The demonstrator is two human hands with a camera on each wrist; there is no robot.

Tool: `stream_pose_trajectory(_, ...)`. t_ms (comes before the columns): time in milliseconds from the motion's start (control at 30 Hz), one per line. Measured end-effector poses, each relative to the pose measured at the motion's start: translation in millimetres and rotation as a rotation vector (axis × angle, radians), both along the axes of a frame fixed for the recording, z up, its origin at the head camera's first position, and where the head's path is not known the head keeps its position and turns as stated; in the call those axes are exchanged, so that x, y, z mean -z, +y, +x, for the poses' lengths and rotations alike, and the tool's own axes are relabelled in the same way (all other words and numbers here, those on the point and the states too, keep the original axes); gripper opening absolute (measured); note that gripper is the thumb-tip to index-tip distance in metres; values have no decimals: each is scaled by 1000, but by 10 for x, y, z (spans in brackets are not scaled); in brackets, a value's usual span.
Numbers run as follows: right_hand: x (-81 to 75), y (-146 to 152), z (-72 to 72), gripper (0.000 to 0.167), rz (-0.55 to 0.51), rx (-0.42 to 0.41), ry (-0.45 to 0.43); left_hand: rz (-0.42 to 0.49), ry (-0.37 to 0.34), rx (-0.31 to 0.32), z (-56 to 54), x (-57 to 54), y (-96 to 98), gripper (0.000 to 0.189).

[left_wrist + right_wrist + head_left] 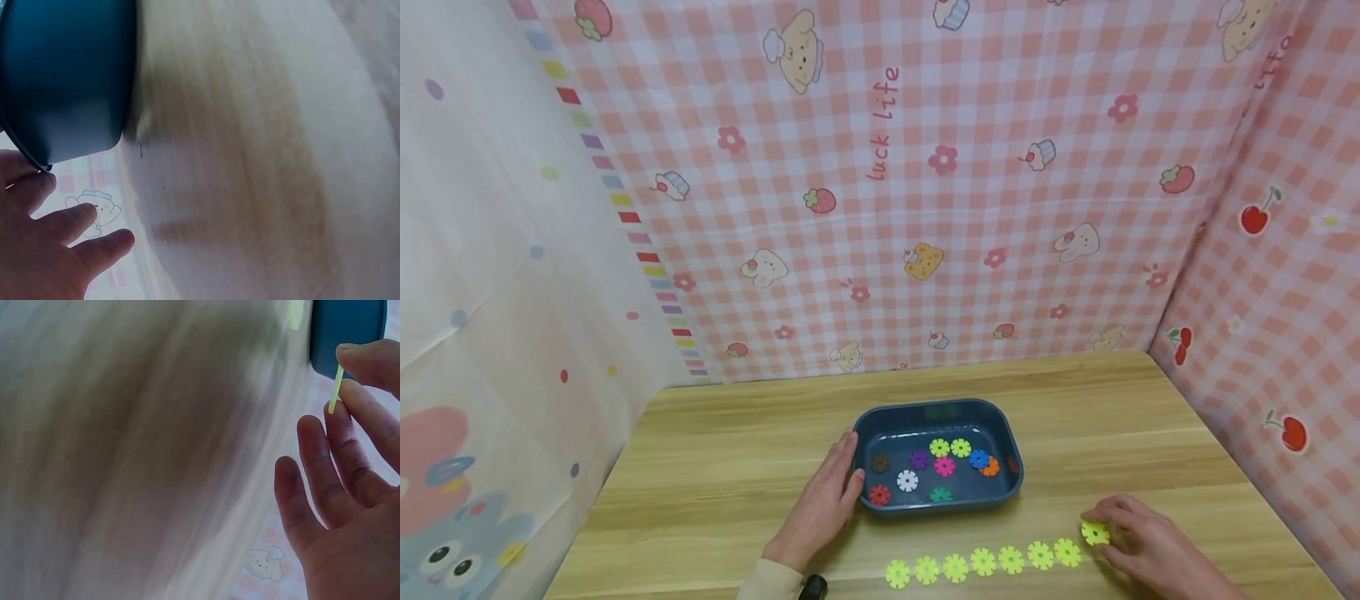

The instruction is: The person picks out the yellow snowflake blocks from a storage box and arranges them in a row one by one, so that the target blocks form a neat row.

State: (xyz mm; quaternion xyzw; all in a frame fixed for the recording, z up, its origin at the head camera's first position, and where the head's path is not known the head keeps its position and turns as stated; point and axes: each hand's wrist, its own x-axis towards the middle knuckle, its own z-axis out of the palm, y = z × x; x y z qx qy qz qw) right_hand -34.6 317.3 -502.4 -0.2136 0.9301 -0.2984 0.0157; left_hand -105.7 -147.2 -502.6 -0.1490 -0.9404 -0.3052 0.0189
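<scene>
My left hand [822,500] rests against the left side of a dark blue tray [925,505], its fingers nearly straight at the rim. In the left wrist view, the spread fingers [69,222] touch the rim only at its corner. Between thumb and fingertips, my right hand [1150,542] pinches a yellow snowflake disc [1095,533], seen edge-on in the right wrist view [336,390]. That disc is just above the right end of a row of several yellow snowflake discs [982,562] on the table.
Inside the tray lie loose snowflake discs: two yellow, one white [907,481], one red [880,495], one purple [919,459], one blue [978,459] over an orange one [992,467], and others. The wooden table [737,467] meets a pink checked cloth [880,250] behind.
</scene>
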Motion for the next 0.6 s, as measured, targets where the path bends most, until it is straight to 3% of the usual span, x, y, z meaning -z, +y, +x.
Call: stream_pose_trajectory(600,55,58,-44,30,48,-8,-165,6,4,-1,1,3,5,58)
